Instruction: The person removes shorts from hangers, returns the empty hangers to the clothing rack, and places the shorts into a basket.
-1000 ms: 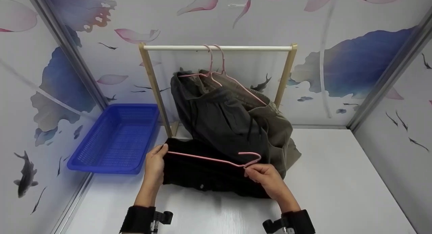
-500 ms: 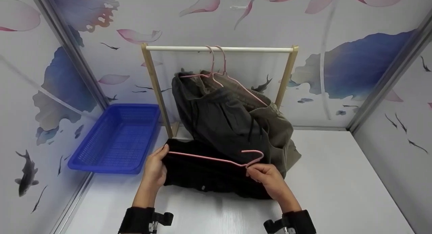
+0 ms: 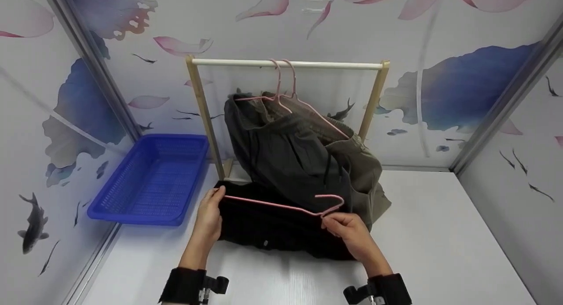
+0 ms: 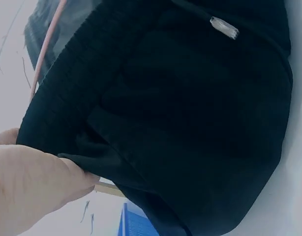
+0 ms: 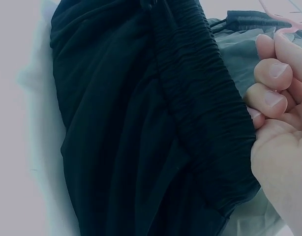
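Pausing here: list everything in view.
rack: 1, white and wood, back
basket: 1, blue, left of rack
hung hangers: 2, pink, on rack
hung garments: 2, dark grey and olive, on rack
black garment: 1, black, in front of rack
held hanger: 1, pink, along black garment
table: 1, white, beneath
walls: 3, printed white, around table
corner bars: 2, grey, between walls
wristbands: 2, black, bottom edge
left hand: 1, bare, gripping black garment
right hand: 1, bare, pinching held hanger

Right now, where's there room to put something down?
The table is bare right of the brown pants, up to the wall, and in front of the black pants. The blue basket is bare inside. It's crowded around the hanging gray pants.
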